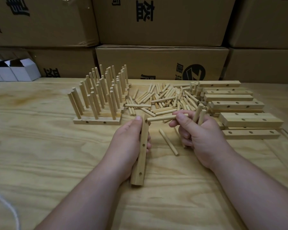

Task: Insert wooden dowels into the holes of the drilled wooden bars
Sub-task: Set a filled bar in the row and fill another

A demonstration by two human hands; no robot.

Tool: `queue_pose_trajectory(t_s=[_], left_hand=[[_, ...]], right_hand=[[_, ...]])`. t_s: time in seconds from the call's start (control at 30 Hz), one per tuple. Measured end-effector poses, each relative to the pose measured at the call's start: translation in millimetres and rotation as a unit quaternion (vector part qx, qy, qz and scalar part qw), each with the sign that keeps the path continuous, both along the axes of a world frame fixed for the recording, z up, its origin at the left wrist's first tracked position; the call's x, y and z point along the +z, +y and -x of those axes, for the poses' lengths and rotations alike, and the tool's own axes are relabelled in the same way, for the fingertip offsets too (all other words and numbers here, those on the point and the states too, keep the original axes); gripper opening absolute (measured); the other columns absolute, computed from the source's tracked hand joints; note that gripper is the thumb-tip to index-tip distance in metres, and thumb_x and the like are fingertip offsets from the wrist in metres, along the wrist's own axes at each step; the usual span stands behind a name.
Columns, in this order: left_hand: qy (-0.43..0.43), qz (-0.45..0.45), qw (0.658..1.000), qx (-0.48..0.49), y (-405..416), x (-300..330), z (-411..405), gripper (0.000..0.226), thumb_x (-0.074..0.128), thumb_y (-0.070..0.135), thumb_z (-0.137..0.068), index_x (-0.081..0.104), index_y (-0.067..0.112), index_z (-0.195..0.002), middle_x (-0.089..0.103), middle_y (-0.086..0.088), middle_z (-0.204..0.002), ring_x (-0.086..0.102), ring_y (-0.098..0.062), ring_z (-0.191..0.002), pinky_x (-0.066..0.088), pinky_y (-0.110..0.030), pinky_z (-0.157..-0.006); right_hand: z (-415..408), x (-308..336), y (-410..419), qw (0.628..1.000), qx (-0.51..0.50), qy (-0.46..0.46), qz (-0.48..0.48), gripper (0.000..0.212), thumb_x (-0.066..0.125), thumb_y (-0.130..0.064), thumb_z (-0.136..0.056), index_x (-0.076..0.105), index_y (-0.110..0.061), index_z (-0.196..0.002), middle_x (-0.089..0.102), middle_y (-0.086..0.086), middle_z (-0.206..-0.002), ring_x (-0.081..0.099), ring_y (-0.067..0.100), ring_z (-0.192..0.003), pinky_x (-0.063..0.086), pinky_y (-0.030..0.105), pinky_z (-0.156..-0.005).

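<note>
Crowding bench, loose dowels [165, 100], cardboard boxes [161, 62]

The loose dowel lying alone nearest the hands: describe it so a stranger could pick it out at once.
Start at the pale plywood table and find the heap of short round wooden dowels at its middle. Come toward the person, to the bare patch left of the right hand. The single loose wooden dowel lies there flat and slanted, apart from the heap and held by no hand.

Cardboard boxes [156, 22] bear "益"; another box [161, 63] shows a circled "Z".
</note>
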State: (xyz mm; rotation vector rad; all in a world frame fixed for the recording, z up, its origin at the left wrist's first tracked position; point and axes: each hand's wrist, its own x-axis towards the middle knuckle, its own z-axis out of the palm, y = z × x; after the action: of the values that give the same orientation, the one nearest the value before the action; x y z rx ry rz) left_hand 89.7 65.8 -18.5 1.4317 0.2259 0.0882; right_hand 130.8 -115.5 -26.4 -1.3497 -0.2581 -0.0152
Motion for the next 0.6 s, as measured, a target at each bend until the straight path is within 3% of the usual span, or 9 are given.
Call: queue_pose_trajectory(t_s=[0.2,0.33,0.6], left_hand=[[0.004,0.026,1.0,-0.008,2,-2,-1,0.034,0.056,0.049,-0.1,0.067,0.017,-0.098,0.068,-0.001,-0.065,0.064,-0.013,-0.056,0.053,-0.029,-0.053],[0.007,0.055,0.998,0.004,2,0,0,0.033,0.057,0.046,-0.101,0.064,0.013,-0.1,0.068,-0.003,-0.065,0.064,-0.013,-0.053,0.052,-0.025,-0.047],[-0.001,0.062,0.998,0.015,3,3,2,0.028,0.06,0.044,-0.099,0.062,0.016,-0.095,0.062,-0.001,-0.061,0.059,-0.013,-0.049,0.047,-0.024,-0.043]], right_hand=[[6,0,4,0.994,-0.069,-0.057,0.067,0.009,0.069,-0.022,-0.095,0.077,-0.021,-0.091,0.072,0.005,-0.078,0.048,0.005,-0.053,0.036,0.022,-0.052],[14,4,8,0.977,-0.089,-0.133,0.141,0.008,0.07,-0.016,-0.093,0.076,-0.021,-0.091,0.073,-0.003,-0.072,0.06,-0.001,-0.057,0.043,0.008,-0.058],[19,10,11,0.961,-0.107,-0.173,0.185,0.012,0.069,-0.014,-0.093,0.075,-0.019,-0.084,0.072,-0.002,-0.073,0.066,0.0,-0.072,0.045,0.006,-0.069]])
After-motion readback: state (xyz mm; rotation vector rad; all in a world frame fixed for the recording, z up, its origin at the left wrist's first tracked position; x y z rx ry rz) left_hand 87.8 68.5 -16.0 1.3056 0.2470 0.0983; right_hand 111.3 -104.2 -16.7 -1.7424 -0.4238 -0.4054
